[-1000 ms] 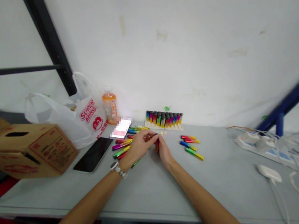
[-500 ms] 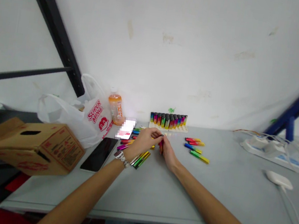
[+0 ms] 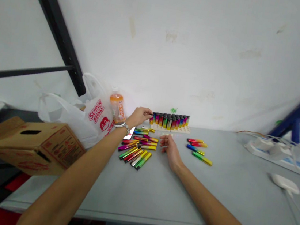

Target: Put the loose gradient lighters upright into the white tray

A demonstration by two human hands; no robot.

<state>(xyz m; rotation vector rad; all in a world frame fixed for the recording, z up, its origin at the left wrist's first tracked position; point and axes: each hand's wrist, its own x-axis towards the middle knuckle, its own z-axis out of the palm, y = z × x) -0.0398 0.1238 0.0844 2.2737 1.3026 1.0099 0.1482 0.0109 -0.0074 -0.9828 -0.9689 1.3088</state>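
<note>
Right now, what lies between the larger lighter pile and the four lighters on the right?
The head view shows the right hand between the larger lighter pile and the four lighters; gray tabletop separates the hand from those four.

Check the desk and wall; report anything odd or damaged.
The white wall looks marred: brownish patches dot it, and a green scrawl shows just above the rack of standing lighters. On the desk, nothing visible looks spilled or broken.
</note>
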